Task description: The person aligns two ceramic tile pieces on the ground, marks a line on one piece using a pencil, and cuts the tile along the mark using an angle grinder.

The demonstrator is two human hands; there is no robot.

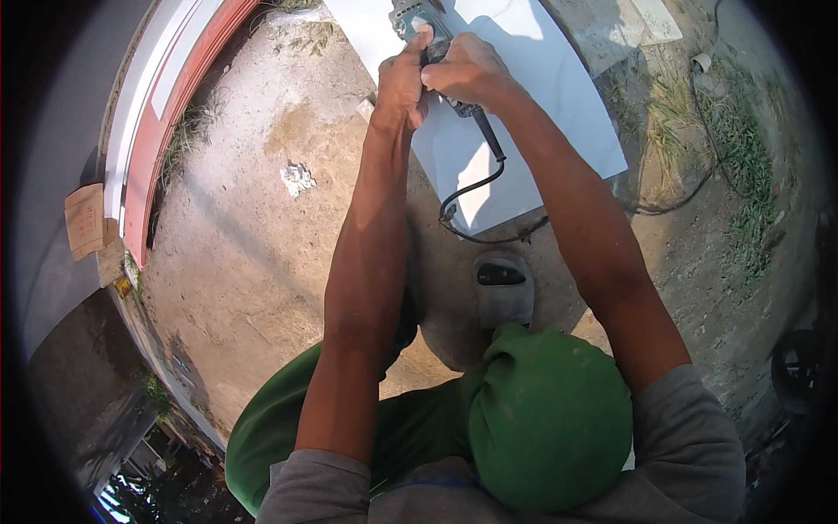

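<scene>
A teal angle grinder [407, 16] is in both my hands at the top of the view, over a large white tile [572, 122]. My left hand [401, 86] is wrapped round its left side, thumb lying along the body. Across from it, my right hand [471, 72] grips the right side of the grinder with curled fingers. From the grinder's near end a black power cord [489, 131] hangs and loops over the tile toward its near edge. The far end of the grinder is cut off by the frame, so its disc cannot be made out.
Dusty ground [253, 218] lies around the tile, with a crumpled white scrap [297, 178] on it. A red and white edging [140, 188] and cardboard [85, 221] stand at left. More black cable [676, 208] runs through grass [742, 192] at right. My bent knee [550, 419] is below.
</scene>
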